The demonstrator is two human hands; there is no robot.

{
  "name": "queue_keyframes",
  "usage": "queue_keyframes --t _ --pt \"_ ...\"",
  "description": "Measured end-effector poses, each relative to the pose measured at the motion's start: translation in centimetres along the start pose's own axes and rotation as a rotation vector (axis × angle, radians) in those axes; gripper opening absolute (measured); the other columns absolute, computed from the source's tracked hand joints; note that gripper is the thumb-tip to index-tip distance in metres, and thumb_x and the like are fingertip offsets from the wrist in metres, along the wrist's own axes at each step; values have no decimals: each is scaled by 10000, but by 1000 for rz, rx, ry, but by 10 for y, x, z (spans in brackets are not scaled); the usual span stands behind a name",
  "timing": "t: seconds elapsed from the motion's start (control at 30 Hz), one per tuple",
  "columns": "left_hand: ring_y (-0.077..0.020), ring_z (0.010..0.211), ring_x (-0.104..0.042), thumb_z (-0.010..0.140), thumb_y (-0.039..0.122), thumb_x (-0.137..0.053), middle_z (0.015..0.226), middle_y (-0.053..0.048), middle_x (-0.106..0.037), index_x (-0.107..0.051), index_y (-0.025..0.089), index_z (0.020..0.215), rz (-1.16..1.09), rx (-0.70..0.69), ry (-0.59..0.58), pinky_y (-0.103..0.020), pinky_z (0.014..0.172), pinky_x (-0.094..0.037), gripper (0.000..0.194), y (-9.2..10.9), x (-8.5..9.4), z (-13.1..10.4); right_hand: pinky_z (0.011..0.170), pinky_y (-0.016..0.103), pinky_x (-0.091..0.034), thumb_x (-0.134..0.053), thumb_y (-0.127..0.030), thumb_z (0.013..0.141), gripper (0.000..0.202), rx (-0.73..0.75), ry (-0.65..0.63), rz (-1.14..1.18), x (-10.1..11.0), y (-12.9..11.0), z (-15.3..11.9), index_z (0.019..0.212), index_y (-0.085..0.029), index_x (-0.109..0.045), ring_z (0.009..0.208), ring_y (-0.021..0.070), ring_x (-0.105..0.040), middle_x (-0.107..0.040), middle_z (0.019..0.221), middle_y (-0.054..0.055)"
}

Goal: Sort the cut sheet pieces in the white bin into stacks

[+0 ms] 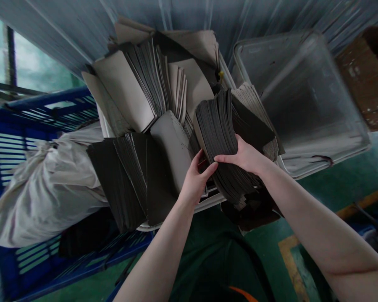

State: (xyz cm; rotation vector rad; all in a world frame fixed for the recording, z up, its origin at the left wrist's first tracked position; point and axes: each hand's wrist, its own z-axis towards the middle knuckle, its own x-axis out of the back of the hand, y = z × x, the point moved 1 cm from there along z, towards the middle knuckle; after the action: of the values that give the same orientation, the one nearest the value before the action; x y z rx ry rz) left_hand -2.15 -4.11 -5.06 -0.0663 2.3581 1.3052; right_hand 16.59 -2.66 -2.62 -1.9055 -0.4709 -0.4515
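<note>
- The left hand's (195, 178) thumb pressed on the edges of a dark stack (216, 121), and its other fingers curled at the left side. It seemed to pinch a few sheets.
- The right hand (244, 157) held the same dark stack, with its thumb across the edges. Its other fingers were mostly hidden on the right side.
- The two thumb tips almost met. The dark stack lay right under them: part was on the far side of the thumbs, and part hung down on the near side.
- The stack sat at the near right of a white box (208, 204), leaning over its near edge. It was gripped but not yet lifted clear, as far as I could tell.
- To the left were a grey card (171, 136) and a black stack (121, 184), with no hand on them. Pale cards (124, 88) stood at the far left of the box, also left alone. So just one stack looked to be in work.
- Farther left, a cloth bag (56, 184) lay in a blue crate (3, 268).
- Right of the box was a see-through tub (305, 105), then a brown box (362, 79).
</note>
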Motion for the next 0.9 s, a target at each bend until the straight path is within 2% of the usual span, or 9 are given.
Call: queue_keyframes --t 0.33,0.7,0.83,0.9 --pt "-260 1257 -452 793 289 -629 1368 -67 -495 -383 266 1375 -69 18 -48 -470 1061 -356 632 2 4 -6 917 518 -476 -779 -490 594 845 -8 -13 16 0 3 0 1303 -229 -403 1028 281 -600 -614 1111 74" --pt "-237 1244 -466 794 286 -616 1355 -74 -505 -409 250 1347 -52 24 -68 -391 1016 -409 592 2 7 -4 943 485 -463 -776 -520 578 845 -69 -21 -14 2 -6 -3 1286 -239 -410 1049 273 -590 -612 1142 80" --pt "-178 1106 -566 804 240 -581 1319 -69 -511 -209 326 1399 73 -90 27 -347 910 -477 707 8 6 -10 936 467 -472 -781 -525 566 844 -75 -21 10 1 -8 -3 1272 -242 -414 1044 265 -594 -612 1148 77" --pt "-147 978 -607 819 203 -528 1225 -44 -554 -216 345 1366 274 -151 106 -322 831 -501 645 13 6 -15 941 469 -468 -779 -521 572 838 -73 -27 17 1 -9 -3 1274 -245 -414 1051 264 -592 -608 1153 77"
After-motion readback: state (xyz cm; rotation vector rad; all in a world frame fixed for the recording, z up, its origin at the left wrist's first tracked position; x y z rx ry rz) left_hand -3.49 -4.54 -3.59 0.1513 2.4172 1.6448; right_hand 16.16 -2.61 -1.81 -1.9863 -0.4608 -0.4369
